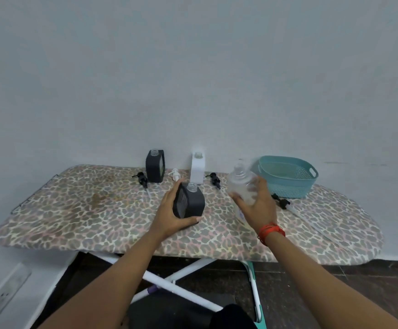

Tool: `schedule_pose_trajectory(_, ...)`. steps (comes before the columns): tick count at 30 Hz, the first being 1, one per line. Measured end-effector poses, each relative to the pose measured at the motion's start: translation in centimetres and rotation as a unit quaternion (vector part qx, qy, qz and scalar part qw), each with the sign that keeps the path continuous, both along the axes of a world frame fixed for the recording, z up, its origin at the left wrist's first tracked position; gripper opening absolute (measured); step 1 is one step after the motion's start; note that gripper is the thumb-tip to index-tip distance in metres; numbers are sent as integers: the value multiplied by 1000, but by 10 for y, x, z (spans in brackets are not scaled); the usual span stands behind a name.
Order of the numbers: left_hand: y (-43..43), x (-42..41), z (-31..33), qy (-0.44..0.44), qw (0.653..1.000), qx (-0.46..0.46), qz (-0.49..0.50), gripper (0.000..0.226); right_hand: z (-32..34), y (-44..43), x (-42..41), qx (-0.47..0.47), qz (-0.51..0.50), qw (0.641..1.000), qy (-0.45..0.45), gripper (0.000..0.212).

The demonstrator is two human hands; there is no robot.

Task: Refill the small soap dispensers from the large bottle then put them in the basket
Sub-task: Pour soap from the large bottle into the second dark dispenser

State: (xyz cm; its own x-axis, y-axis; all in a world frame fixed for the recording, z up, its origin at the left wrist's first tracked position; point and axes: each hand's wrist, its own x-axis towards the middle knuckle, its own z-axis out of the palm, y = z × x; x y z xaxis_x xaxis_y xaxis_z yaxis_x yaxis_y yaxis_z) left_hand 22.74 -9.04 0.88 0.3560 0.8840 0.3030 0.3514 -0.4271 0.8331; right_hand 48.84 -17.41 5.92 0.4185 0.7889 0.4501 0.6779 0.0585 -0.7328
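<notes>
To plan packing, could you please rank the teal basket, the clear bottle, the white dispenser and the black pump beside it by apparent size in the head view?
1. Teal basket.
2. Clear bottle, nearer the camera and partly hidden by the right hand, so unsure against the basket.
3. White dispenser.
4. Black pump.

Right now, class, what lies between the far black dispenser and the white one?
A white pump, lying on the board between them, seen in the head view.

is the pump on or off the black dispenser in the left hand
Off. The black dispenser gripped by the left hand shows a bare open neck, with no pump head screwed in.
</notes>
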Motion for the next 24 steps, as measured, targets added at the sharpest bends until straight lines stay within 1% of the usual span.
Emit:
schedule_pose_trajectory(2,-3,-2,-3,-25,999,-22,4,117,2,2,-7,-19,32,999,-28,72)
schedule_pose_trajectory(5,-4,-2,-5,-24,999,-26,30,110,10,7,-13,-31,59,994,-84,74)
schedule_pose_trajectory(8,1,-5,-10,-5,999,-4,45,117,18,8,-11,-59,69,987,-132,78)
schedule_pose_trajectory(11,4,-7,-13,13,999,10,44,119,27,7,-6,-101,67,979,-164,80)
schedule_pose_trajectory(14,8,-8,-14,3,999,5,37,120,38,8,-3,-129,66,970,-198,78)
schedule_pose_trajectory(19,11,-10,-13,-23,999,-13,32,122,50,15,0,-165,75,944,-274,83)
schedule_pose_trajectory(24,14,-11,-12,-36,999,-18,10,118,59,30,-6,-167,102,925,-327,75)
